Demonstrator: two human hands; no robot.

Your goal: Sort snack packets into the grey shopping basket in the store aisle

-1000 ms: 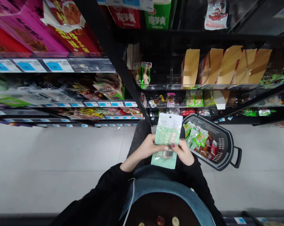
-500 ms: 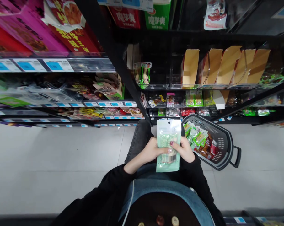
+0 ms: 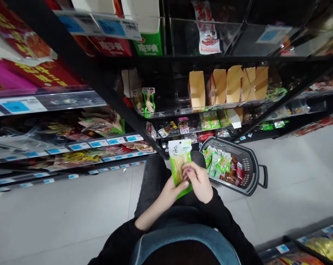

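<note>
A green snack packet [image 3: 180,159] with a white top and a clear window stands upright in both my hands, over my knees. My left hand [image 3: 173,187] grips its lower left edge, fingers closed round it. My right hand [image 3: 200,181] holds its right side, thumb and fingers pressed on the front. Just right of my hands a dark shopping basket [image 3: 251,170] sits on the floor, holding several green and red snack packets.
Black store shelves [image 3: 144,121] with blue price tags run along the front, stocked with snack packets. Several brown cardboard display boxes [image 3: 227,84] stand on the shelf above the basket. Grey tiled floor [image 3: 58,213] lies to the left and right. Another shelf edge [image 3: 298,243] shows at bottom right.
The packet now shows its bright green front with a clear window instead of the pale barcode side. My view has swung right and tilted, and the basket sits nearer the centre.
</note>
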